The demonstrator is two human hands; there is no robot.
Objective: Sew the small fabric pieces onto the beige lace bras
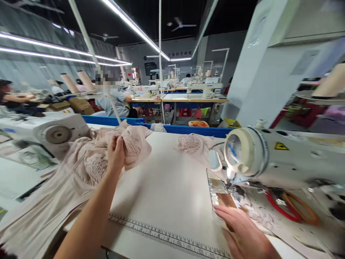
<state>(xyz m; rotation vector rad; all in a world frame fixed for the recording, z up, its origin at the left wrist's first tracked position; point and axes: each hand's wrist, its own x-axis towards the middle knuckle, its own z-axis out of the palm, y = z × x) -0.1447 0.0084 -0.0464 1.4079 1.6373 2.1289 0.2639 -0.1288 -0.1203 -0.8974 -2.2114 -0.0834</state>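
Note:
My left hand reaches out over the white table and is closed on a piece from the pile of pale pink lace garments at the left. My right hand lies flat with fingers stretched out on the table's near right, beside the needle plate of the white sewing machine. It holds nothing. Another pink lace piece lies at the far side of the table, near the machine head.
A ruler strip runs along the table's front edge. Red and orange scissors handles lie on the machine bed. Another sewing machine stands at the left. A blue bin edge borders the far side. Other people sit at rows of tables beyond.

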